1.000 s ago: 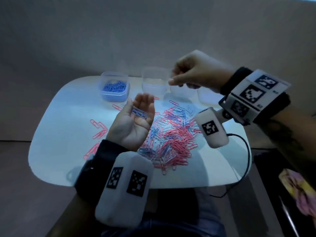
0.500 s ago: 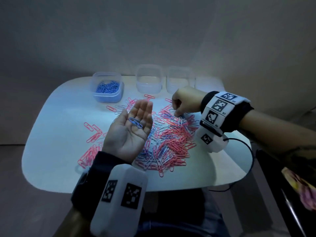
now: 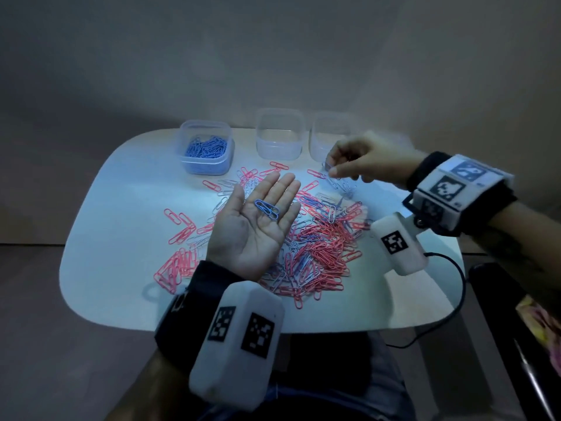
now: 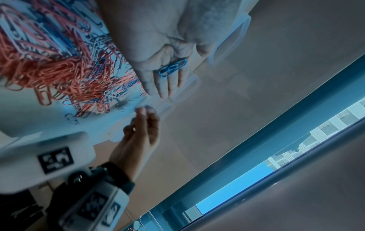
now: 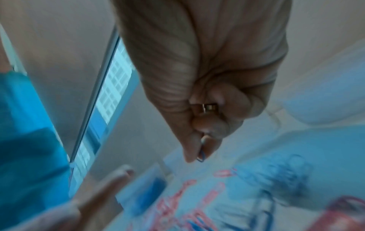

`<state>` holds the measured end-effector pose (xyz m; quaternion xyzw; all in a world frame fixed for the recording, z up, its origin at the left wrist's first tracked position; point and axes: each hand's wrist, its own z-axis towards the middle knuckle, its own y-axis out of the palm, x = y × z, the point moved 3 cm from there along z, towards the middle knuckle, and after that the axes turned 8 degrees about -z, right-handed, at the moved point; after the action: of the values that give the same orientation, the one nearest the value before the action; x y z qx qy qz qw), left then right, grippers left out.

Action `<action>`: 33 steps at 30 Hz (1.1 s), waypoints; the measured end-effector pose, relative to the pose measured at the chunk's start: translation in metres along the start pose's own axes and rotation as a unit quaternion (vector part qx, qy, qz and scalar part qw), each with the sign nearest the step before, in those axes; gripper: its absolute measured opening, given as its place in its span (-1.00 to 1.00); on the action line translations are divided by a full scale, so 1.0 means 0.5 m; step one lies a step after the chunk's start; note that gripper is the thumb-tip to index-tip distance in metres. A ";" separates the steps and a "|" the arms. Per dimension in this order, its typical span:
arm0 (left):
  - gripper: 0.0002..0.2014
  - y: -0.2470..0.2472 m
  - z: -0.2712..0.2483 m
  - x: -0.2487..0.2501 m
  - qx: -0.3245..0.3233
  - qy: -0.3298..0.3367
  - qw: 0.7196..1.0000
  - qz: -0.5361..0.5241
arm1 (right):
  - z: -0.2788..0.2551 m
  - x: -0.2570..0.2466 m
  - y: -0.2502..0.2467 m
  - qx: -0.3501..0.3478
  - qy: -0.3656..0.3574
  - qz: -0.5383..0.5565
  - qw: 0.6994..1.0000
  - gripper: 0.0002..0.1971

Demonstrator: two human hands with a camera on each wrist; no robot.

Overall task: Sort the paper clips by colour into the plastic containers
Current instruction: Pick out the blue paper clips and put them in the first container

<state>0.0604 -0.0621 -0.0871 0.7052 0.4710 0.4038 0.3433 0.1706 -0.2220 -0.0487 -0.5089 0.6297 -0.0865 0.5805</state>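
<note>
My left hand (image 3: 258, 220) lies palm up and flat over the pile, with a few blue paper clips (image 3: 267, 208) resting on the fingers; the same blue clips (image 4: 172, 67) show in the left wrist view. My right hand (image 3: 332, 168) hovers at the far right of the pile and pinches a blue paper clip (image 5: 201, 154) between thumb and forefinger. A heap of pink, blue and white clips (image 3: 318, 244) covers the middle of the white table (image 3: 115, 232). At the back stand a container holding blue clips (image 3: 206, 150) and two clear containers (image 3: 279, 135) (image 3: 326, 138).
A separate cluster of pink clips (image 3: 174, 265) lies at the left front of the table. A black cable (image 3: 455, 268) runs off the right edge. A dark object (image 3: 501, 314) stands beside the table on the right. A plain wall is close behind the containers.
My right hand came down from above the containers to the pile, took a clip, and has now lifted slightly towards the back right. The left palm stayed flat with its blue clips.
</note>
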 end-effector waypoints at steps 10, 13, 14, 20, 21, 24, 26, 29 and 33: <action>-0.35 0.032 0.016 -0.057 -0.019 -0.060 0.998 -0.009 | -0.072 -0.084 0.047 -0.120 -0.066 0.114 0.984 -0.90; -0.35 0.036 0.021 -0.066 -0.023 -0.057 0.998 -0.018 | -0.077 -0.062 0.023 0.021 -0.067 0.110 0.991 -0.87; -0.39 0.033 0.023 -0.063 -0.021 -0.053 0.998 -0.022 | -0.077 -0.042 0.004 0.082 -0.052 0.126 0.987 -0.88; -0.43 0.014 0.018 -0.026 -0.007 -0.025 0.999 -0.025 | -0.062 0.051 0.024 0.050 -0.013 -0.343 0.938 -0.75; -0.43 0.012 0.014 -0.022 -0.006 -0.022 0.999 -0.023 | -0.060 0.048 0.035 0.045 -0.026 -0.360 0.931 -0.72; -0.43 0.011 0.005 -0.017 -0.005 -0.015 1.000 -0.014 | -0.045 0.037 0.044 0.032 -0.045 -0.327 0.943 -0.71; -0.43 0.014 0.001 -0.017 -0.005 -0.015 1.000 -0.011 | -0.032 0.036 0.046 0.020 -0.041 -0.335 0.941 -0.81; -0.43 0.017 0.000 -0.016 -0.005 -0.015 1.000 -0.013 | -0.024 0.033 0.043 -0.012 -0.035 -0.333 0.942 -0.92; -0.43 0.008 0.003 -0.016 0.006 -0.011 1.000 -0.015 | -0.025 0.052 0.015 -0.004 0.007 -0.180 0.984 -0.75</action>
<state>0.0613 -0.0709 -0.0863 0.7046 0.4802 0.3876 0.3505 0.1614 -0.2439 -0.0667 -0.6156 0.5327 -0.1905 0.5486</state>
